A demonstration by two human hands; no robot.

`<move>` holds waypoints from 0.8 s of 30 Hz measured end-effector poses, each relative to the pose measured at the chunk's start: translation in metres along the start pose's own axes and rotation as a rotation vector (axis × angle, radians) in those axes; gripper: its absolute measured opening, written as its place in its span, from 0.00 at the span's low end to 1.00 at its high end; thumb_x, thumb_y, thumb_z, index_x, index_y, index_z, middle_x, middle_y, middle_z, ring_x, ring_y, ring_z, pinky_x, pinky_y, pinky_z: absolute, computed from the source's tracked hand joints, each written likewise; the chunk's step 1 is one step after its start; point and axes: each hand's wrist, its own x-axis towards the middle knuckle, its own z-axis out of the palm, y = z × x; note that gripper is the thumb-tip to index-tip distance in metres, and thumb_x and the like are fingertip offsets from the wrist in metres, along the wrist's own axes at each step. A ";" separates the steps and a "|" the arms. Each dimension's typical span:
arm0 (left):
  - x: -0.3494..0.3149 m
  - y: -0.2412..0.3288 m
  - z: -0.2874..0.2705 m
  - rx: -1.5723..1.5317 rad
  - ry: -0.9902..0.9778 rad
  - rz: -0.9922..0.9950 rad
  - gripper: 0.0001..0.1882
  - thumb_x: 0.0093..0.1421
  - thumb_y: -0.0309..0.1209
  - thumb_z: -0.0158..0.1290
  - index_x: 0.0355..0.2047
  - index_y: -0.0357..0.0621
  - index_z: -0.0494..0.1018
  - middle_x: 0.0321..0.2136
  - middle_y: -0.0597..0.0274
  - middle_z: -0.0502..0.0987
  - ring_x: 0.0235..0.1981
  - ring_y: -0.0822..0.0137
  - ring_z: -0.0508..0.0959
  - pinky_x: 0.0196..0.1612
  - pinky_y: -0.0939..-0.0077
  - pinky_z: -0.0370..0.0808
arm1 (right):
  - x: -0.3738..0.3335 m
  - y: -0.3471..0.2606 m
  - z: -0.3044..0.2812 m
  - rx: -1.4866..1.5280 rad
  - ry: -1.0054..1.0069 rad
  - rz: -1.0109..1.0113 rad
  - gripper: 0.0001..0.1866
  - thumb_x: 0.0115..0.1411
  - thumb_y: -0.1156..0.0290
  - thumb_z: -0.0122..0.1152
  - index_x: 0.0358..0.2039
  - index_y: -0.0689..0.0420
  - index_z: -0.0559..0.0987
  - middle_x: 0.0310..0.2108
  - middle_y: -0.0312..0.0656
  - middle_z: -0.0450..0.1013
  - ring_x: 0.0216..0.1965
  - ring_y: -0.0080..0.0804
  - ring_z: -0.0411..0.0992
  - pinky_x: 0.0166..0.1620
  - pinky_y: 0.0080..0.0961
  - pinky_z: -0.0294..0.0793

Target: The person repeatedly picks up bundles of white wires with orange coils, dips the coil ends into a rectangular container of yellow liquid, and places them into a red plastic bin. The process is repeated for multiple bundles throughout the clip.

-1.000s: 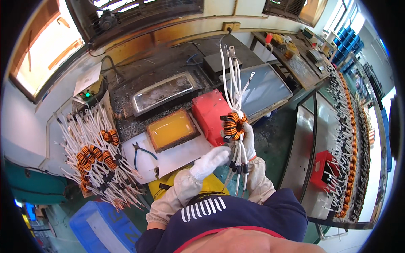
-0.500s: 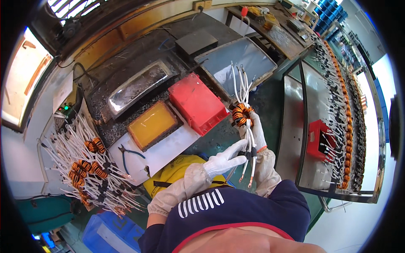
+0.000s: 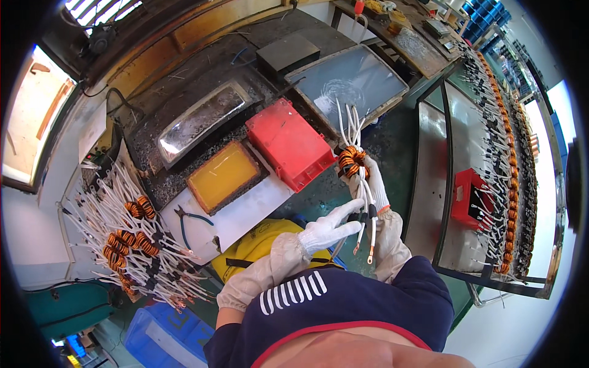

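Note:
A coil of orange-and-black wire on a ring [image 3: 353,161], with long white leads, is gripped by my gloved right hand [image 3: 375,184]. Its upper leads [image 3: 350,122] reach over the near edge of a shallow grey pan [image 3: 374,67], where ripples spread across the surface. The lower leads hang toward my body, with black sleeves and a copper ring lug [image 3: 370,259] at one end. My gloved left hand [image 3: 328,232] is beside these lower leads, fingers stretched and apart; whether it touches a black sleeve I cannot tell.
On the bench are a red bin [image 3: 288,144], a block-like tray of amber material [image 3: 224,178], a long metal trough [image 3: 205,122] and pliers [image 3: 191,224]. Similar coils [image 3: 126,242] are heaped at left. A rack [image 3: 443,184] at right carries rows of coils and a red box [image 3: 469,199].
Ripples have appeared in the grey pan, and the upper lead tips sit slightly lower in view. My left hand has shifted only a little. The view has moved slightly.

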 end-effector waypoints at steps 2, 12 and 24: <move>-0.001 0.004 -0.001 0.014 -0.005 -0.017 0.35 0.66 0.35 0.51 0.68 0.39 0.49 0.65 0.51 0.56 0.68 0.59 0.54 0.69 0.65 0.50 | -0.001 0.000 0.003 -0.001 0.007 -0.010 0.22 0.68 0.62 0.44 0.56 0.64 0.63 0.50 0.53 0.69 0.46 0.42 0.73 0.51 0.48 0.76; 0.001 -0.007 0.007 0.173 0.100 -0.226 0.41 0.62 0.42 0.53 0.69 0.47 0.45 0.60 0.44 0.64 0.61 0.51 0.67 0.62 0.63 0.64 | 0.006 -0.001 -0.009 0.619 -0.298 0.315 0.26 0.58 0.66 0.55 0.54 0.66 0.65 0.37 0.50 0.70 0.28 0.31 0.75 0.18 0.15 0.79; 0.019 -0.009 0.015 0.423 0.173 -0.390 0.37 0.58 0.40 0.48 0.67 0.57 0.50 0.50 0.41 0.74 0.50 0.48 0.76 0.53 0.63 0.72 | 0.045 0.040 -0.036 1.333 -0.876 0.787 0.08 0.65 0.71 0.48 0.34 0.58 0.60 0.30 0.51 0.66 0.18 0.37 0.71 0.16 0.23 0.80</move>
